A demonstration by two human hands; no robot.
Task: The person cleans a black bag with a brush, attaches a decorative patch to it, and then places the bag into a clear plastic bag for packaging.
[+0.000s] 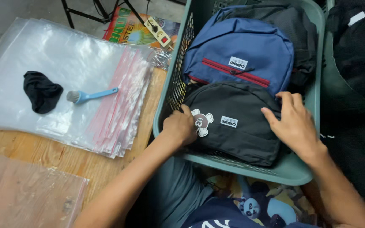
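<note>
My left hand (181,126) is closed on the near-left edge of the black bag (233,122), beside its white patch. My right hand (293,122) lies on the bag's right side with fingers spread, touching but not clamped. The black bag sits in the green basket (313,63), in front of a blue bag (239,52). I judge the grip is uneven: if only the left side lifts, the bag may tilt and catch on the basket wall or drag the blue bag. On the bench (43,154), a brush (90,96) lies on plastic sheets (64,55).
</note>
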